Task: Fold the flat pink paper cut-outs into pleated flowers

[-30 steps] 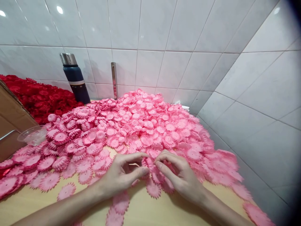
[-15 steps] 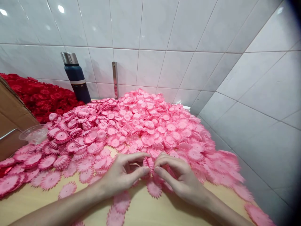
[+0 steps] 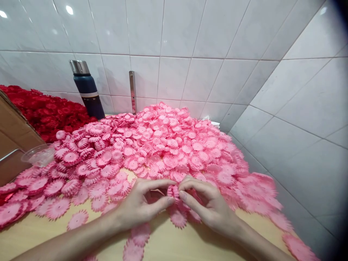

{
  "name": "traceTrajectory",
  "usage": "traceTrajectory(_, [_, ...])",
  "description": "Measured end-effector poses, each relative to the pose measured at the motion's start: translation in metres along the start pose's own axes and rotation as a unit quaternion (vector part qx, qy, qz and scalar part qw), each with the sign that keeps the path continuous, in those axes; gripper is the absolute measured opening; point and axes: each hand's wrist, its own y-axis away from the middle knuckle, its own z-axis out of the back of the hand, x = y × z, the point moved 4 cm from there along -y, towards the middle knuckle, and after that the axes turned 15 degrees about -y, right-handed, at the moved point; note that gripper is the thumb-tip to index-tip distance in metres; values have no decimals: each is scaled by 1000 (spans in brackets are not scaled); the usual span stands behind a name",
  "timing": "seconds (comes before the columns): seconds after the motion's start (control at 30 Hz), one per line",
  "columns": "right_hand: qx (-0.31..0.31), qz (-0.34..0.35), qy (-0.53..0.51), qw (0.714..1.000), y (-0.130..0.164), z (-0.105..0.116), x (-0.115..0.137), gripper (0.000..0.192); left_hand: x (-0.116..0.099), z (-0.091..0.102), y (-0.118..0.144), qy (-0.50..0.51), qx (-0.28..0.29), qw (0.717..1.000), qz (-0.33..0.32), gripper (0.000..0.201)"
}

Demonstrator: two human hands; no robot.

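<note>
Between my two hands is a small pink fabric petal piece [image 3: 173, 192] with a scalloped edge, its rim curled inward. My left hand [image 3: 148, 199] pinches its left side between thumb and fingertips. From the right, my right hand [image 3: 202, 199] grips the opposite side the same way. Flat pink petal discs [image 3: 178, 217] lie just below the fingers on the table. A large heap of pink discs [image 3: 174, 145] rises right behind my hands; those on its left are more cupped, those on its right flatter.
A dark blue bottle [image 3: 88, 90] stands against the tiled wall [image 3: 174, 76], beside a red heap [image 3: 51, 112]. At the left are a cardboard box [image 3: 16, 141] and a clear plastic dish [image 3: 39, 155]. Loose discs [image 3: 133, 250] lie along the near part of the yellowish table [image 3: 165, 243].
Both hands stay in nearly the same place with the petal piece between them. My left fingertips have shifted slightly to the right, closer to my right hand.
</note>
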Motion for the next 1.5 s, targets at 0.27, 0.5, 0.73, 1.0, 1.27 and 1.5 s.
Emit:
traceTrajectory(0.27, [-14, 6, 7, 1000, -1, 2, -1, 13, 2, -1, 2, 40, 13, 999, 17, 27])
traceTrajectory(0.5, [-11, -2, 16, 1000, -1, 2, 0, 12, 6, 4, 4, 112, -25, 991, 64, 17])
traceTrajectory(0.73, [9, 19, 23, 999, -1, -2, 4, 13, 3, -1, -2, 35, 3, 998, 50, 15])
traceTrajectory(1.0, [9, 13, 28, 999, -2, -1, 3, 11, 2, -2, -2, 65, -11, 996, 68, 20])
traceTrajectory(1.27, [-4, 1, 46, 999, -3, 5, 3, 14, 0, 2, 0, 42, -45, 996, 60, 19])
traceTrajectory(1.5, [32, -67, 122, 990, -10, -4, 7, 28, 2, 0, 4, -28, -49, 998, 21, 18])
